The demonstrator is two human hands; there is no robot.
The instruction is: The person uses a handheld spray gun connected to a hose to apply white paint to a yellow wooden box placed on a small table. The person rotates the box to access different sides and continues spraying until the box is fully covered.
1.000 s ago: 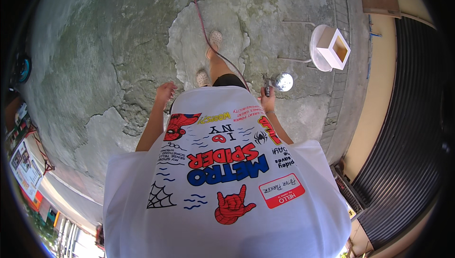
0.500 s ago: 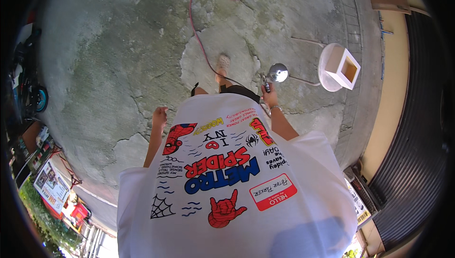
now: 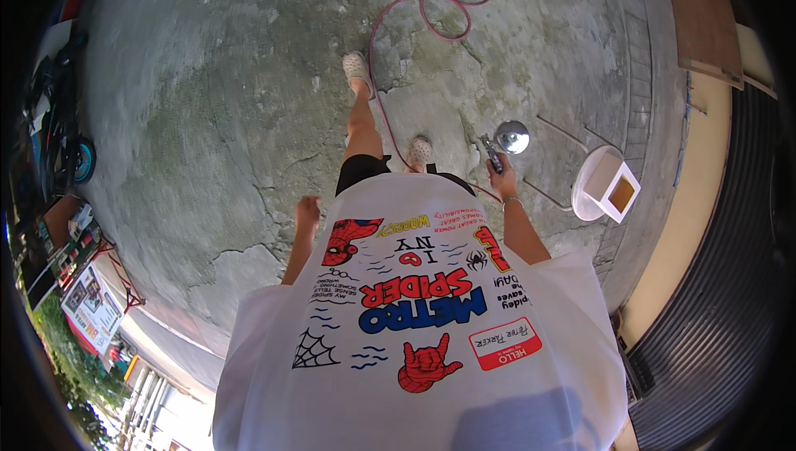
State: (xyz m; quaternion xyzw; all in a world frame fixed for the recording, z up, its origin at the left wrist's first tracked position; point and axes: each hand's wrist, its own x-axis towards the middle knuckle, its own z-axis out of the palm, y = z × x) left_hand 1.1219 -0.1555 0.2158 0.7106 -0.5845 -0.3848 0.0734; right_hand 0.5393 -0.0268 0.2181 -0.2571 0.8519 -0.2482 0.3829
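Note:
My right hand [image 3: 502,181] is closed round the handle of a paint spray gun [image 3: 495,155] with a shiny round metal cup [image 3: 512,137]. A thin reddish hose [image 3: 388,123] runs over the floor toward my body, and a stretch of it shows again near my right wrist. Down at my left side hangs my left hand [image 3: 308,210], its fingers curled in, and no object shows in it. To the right of the spray gun, a white box [image 3: 618,190] with a square opening and a brownish inside rests on a round white stool [image 3: 587,188] with thin metal legs.
Cracked, patchy concrete [image 3: 249,119] spreads around my feet, with the hose looped ahead [image 3: 454,20]. At the right are a dark corrugated shutter [image 3: 705,285] and a brown board [image 3: 703,28]. A motorbike [image 3: 62,136] and a printed sign [image 3: 93,310] stand at the left.
My left foot has swung forward in a stride. The stool and white box now appear slightly lower and farther right. The spray gun stays in my right hand.

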